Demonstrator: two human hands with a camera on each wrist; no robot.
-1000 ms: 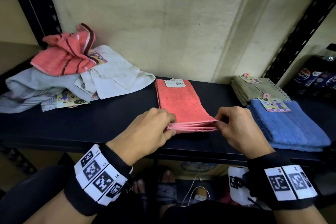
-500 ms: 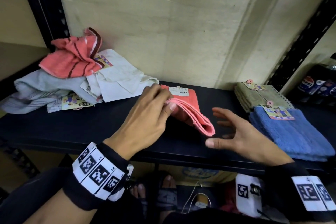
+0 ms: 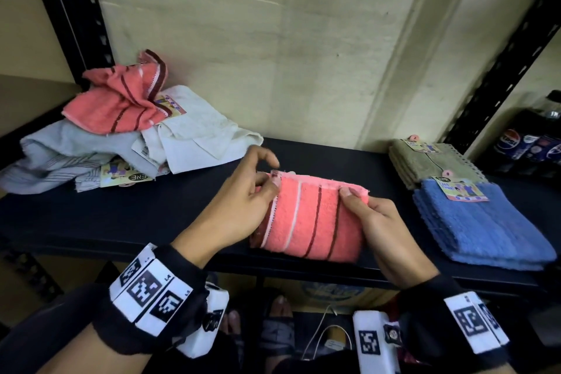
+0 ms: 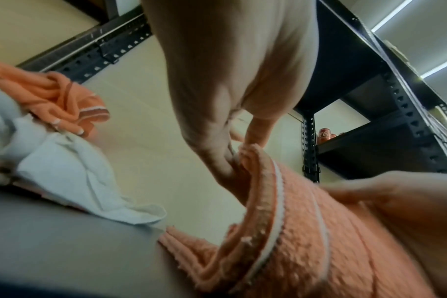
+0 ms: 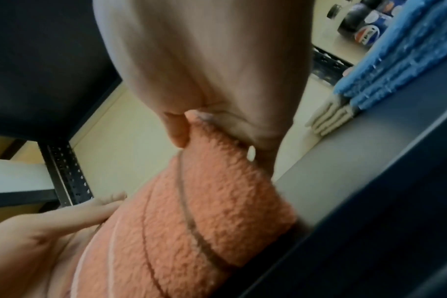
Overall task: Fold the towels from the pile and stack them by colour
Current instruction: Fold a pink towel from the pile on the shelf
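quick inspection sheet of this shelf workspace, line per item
surface: dark shelf, bare between pile and stacks.
job's things: striped pink towel folded, held at its far corners, near fold on the shelf; unfolded pile at left with another pink towel on top; folded blue stack and green stack at right.
clutter: paper tags on towels; cola bottles far right.
grippers: left hand pinches the left corner; right hand pinches the right corner.
cables: thin white cord below the shelf.
surroundings: plastered wall, black perforated uprights, feet below.
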